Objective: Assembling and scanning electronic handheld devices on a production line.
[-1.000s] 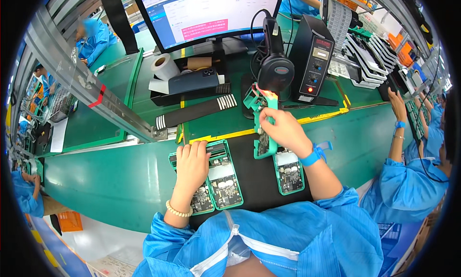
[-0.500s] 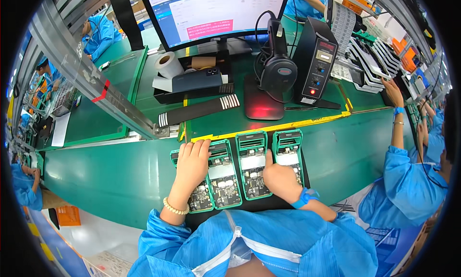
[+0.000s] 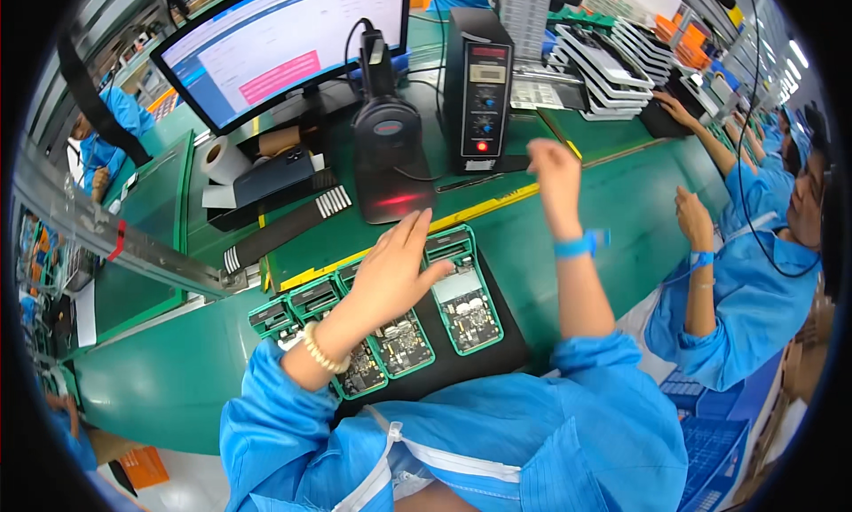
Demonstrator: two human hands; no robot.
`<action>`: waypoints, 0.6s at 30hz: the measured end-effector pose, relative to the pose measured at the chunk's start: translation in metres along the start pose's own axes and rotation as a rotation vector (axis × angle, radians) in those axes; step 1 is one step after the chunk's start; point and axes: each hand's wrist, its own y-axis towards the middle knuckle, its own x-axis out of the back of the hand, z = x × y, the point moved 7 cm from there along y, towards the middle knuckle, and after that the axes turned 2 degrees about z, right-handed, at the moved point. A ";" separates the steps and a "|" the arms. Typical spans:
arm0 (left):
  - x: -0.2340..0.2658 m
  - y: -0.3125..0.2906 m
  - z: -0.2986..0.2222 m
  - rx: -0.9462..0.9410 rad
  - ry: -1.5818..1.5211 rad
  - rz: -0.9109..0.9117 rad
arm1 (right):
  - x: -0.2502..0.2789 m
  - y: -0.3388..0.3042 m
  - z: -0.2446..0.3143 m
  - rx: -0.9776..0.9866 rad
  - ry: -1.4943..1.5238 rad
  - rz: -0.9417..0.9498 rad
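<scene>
Several green frames with phone circuit boards [image 3: 401,343] in them stand side by side on a black mat [image 3: 508,357] in front of me. My left hand [image 3: 383,277] is stretched over the middle frames, fingers extended and thumb apart, hiding part of them. It appears to hold nothing; whether it touches a frame I cannot tell. The rightmost green frame [image 3: 493,312] is set a little apart, just right of that hand. My right hand [image 3: 557,185] is raised beyond it over the bench, with its fingers loosely curled and nothing visible in them.
A barcode scanner [image 3: 386,130] on its stand and a black control box [image 3: 479,99] with a red light stand at the back, beside a monitor [image 3: 284,51]. White trays [image 3: 603,77] are stacked at the far right. A co-worker [image 3: 737,281] sits on my right.
My right hand has left the boards and risen to the far right. My left hand has shifted right across the frames. The rightmost frame now stands apart, and the view has turned right.
</scene>
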 end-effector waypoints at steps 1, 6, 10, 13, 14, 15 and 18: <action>-0.012 0.011 0.004 0.043 0.018 0.030 | 0.016 0.021 -0.013 -0.014 -0.042 -0.095; -0.035 0.027 0.012 0.269 -0.169 0.344 | 0.020 0.063 -0.035 -0.118 -0.136 -0.095; -0.008 0.007 -0.011 0.017 -0.472 0.060 | 0.005 0.072 -0.035 -0.115 -0.076 -0.096; -0.007 -0.021 -0.029 0.094 -0.769 0.299 | -0.005 0.067 -0.038 -0.280 0.084 -0.099; -0.004 -0.030 -0.030 0.099 -0.816 0.293 | -0.004 0.068 -0.041 -0.297 0.108 -0.106; 0.001 -0.038 -0.031 0.155 -0.855 0.325 | 0.001 0.068 -0.046 -0.315 0.128 -0.122; 0.009 -0.065 -0.017 0.144 -0.900 0.142 | -0.002 0.052 -0.033 -0.174 0.372 -0.293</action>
